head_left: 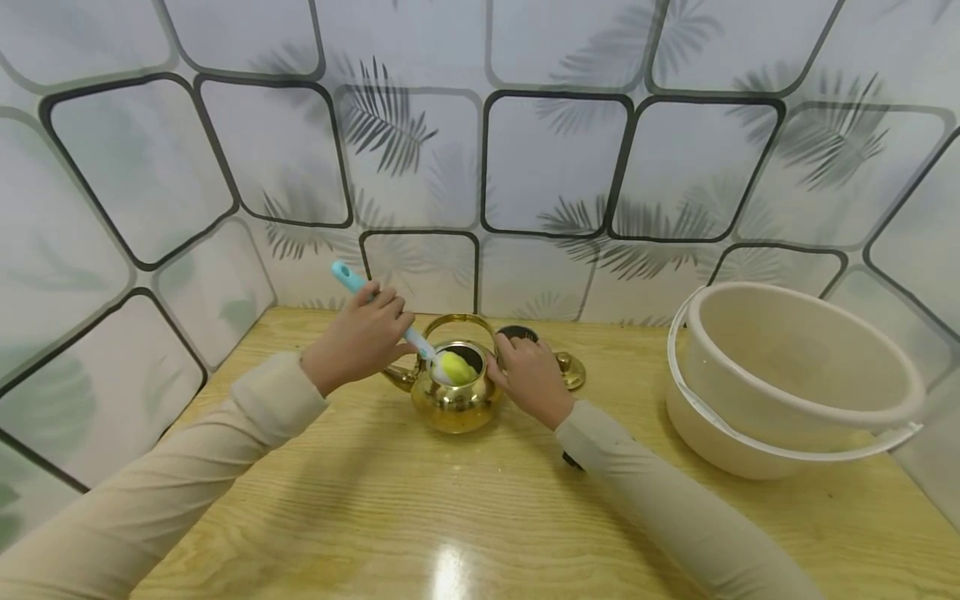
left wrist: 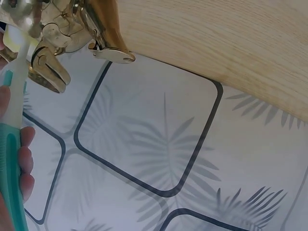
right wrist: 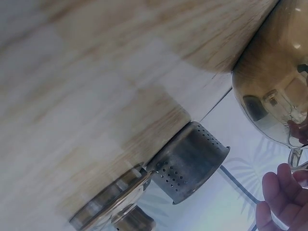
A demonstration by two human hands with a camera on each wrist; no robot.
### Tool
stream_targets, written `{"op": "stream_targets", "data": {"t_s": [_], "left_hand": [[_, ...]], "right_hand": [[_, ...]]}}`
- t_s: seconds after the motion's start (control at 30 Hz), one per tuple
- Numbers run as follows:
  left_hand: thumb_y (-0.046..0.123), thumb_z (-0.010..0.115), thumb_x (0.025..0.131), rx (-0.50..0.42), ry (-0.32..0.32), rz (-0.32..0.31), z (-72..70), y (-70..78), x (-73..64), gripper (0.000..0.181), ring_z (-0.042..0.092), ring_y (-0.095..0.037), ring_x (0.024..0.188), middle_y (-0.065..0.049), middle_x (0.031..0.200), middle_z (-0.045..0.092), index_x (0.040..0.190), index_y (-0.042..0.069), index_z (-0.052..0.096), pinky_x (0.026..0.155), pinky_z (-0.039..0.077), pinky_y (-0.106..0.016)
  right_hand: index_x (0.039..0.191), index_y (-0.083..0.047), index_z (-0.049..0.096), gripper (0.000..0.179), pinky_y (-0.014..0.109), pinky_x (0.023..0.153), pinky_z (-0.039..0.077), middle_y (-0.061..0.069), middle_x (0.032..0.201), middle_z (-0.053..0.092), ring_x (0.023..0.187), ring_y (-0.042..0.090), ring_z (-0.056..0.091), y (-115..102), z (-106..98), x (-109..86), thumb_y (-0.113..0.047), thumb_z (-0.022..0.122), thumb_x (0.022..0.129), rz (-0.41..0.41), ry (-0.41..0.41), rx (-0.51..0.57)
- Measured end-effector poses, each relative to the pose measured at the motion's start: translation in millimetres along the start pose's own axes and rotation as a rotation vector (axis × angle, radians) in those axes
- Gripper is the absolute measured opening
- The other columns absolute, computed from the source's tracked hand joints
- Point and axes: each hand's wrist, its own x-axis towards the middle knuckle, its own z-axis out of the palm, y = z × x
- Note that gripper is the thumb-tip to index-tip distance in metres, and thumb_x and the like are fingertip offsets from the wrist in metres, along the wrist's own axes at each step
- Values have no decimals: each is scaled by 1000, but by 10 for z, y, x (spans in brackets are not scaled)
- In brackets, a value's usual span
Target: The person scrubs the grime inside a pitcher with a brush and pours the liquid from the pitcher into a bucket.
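A shiny gold teapot [head_left: 453, 408] with a raised hoop handle [head_left: 459, 318] stands uncovered on the wooden table. My left hand [head_left: 363, 337] grips the blue handle of a cleaning brush [head_left: 352, 277], slanting down to the right. Its yellow-green sponge head [head_left: 455, 369] sits in the teapot's mouth. The left wrist view shows fingers [left wrist: 26, 161] wrapped along the brush handle [left wrist: 10, 149], beside the spout [left wrist: 103, 29]. At the teapot's right side, my right hand [head_left: 532, 375] holds it by the rim and handle base, its curled fingers [right wrist: 281, 190] partly cut off in the right wrist view.
Just right of the teapot lie its gold lid [head_left: 573, 372] and a perforated metal strainer [right wrist: 187, 163]. A large cream bucket [head_left: 750, 450] with a white bail stands at the right, a basin [head_left: 802, 333] set in it. Patterned wall panels [head_left: 555, 167] enclose the table's back and sides.
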Motion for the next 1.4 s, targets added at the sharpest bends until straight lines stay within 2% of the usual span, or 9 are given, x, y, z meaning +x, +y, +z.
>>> {"op": "stream_targets", "data": {"t_s": [0.17,0.5,0.7,0.87,1.13,1.4], "left_hand": [[50,72,75,4,39,-1,1,3,-8,43,54,-24,86,-7,85,65,81,8,63,92,35,-41],[51,73,73,53,66,6,-32,-29,18,45,53,-24,84,-7,85,65,80,8,62,89,34,-39],[52,74,71,81,114,-10,-115,-103,81,47,54,-25,85,-8,86,65,82,7,62,88,32,-39],[51,75,71,90,104,-10,-206,-163,99,47,53,-25,86,-9,87,65,84,7,63,88,31,-40],[47,77,71,53,116,-31,-301,-223,19,46,52,-27,84,-12,87,64,84,5,61,84,31,-40],[44,77,72,33,169,-47,-325,-266,-133,47,52,-29,83,-12,83,61,88,2,62,81,30,-41]], "right_hand": [[86,-9,52,17,24,47,21,0,55,50,45,14,42,6,14,-7,-26,57,90,2,1,7],[89,-9,54,16,26,48,26,0,58,53,47,15,46,-4,-3,-6,-25,57,90,11,-8,24],[89,-10,53,17,26,48,24,0,58,52,47,15,46,-11,-11,-5,-26,57,91,9,-17,22],[90,-9,54,17,26,47,25,1,58,52,46,15,46,-7,-8,-7,-26,57,91,5,-11,19],[89,-9,53,18,26,46,24,1,56,50,45,15,44,-12,-28,-4,-26,56,91,12,-24,29],[90,-9,54,17,26,47,23,0,56,51,45,14,45,-19,-22,-2,-26,57,91,11,-24,13]]}}
